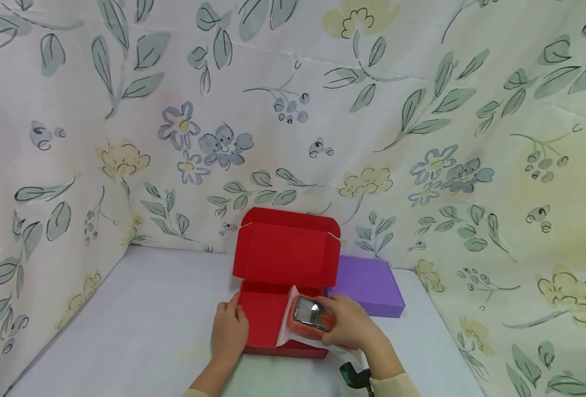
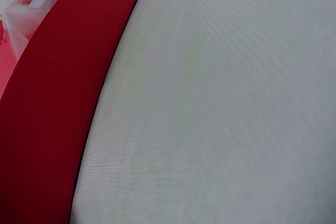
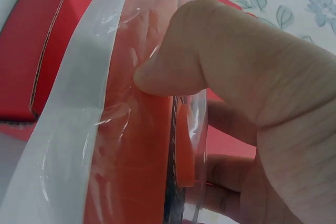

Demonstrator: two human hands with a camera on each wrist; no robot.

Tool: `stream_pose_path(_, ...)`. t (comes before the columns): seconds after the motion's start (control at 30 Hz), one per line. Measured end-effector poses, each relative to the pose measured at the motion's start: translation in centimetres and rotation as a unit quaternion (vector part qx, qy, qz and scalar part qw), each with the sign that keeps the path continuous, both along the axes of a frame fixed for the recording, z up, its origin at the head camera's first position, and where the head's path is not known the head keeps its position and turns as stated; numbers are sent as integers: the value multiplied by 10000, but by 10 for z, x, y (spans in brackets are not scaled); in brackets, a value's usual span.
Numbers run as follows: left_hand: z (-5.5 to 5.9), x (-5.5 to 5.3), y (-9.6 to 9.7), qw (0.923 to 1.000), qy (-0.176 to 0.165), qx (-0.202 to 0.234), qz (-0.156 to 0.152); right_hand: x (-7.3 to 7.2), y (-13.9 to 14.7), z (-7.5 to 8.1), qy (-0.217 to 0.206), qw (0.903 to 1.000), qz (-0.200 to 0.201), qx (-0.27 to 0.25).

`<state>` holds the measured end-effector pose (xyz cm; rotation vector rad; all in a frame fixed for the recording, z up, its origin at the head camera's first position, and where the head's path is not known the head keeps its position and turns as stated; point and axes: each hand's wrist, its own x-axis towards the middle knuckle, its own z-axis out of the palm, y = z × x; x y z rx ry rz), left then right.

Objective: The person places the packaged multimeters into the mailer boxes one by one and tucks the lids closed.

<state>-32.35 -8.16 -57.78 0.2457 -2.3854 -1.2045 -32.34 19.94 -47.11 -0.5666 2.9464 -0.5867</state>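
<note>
An open red cardboard box [image 1: 260, 320] lies on the table with its lid [image 1: 288, 253] raised at the back. My left hand [image 1: 230, 330] grips the box's left wall. Over the right part of the box, my right hand [image 1: 350, 321] holds an orange multimeter [image 1: 302, 314] with a dark face and grey display, sealed in a clear plastic bag [image 1: 284, 331]. The multimeter is tilted. In the right wrist view the thumb presses the orange side [image 3: 131, 156] through the plastic, while the other fingers are partly hidden behind it. The left wrist view shows the box's red outer wall [image 2: 63, 87].
A closed purple box [image 1: 367, 281] lies behind and right of the red one, partly covered by the red lid. Behind the white table [image 1: 149, 314] hangs a floral cloth [image 1: 283, 149]. A small dark device [image 1: 354, 376] sits at the right wrist.
</note>
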Motion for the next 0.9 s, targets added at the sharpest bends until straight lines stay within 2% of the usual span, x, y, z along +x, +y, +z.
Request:
stream_pose_path(0.37, -3, -1, 0, 9999, 118, 59, 45, -7, -18, 0, 95, 9994, 297, 135)
stream_pose_path(0.9, -1, -2, 1, 9999, -71, 67, 59, -18, -40, -1, 85, 9983, 463, 342)
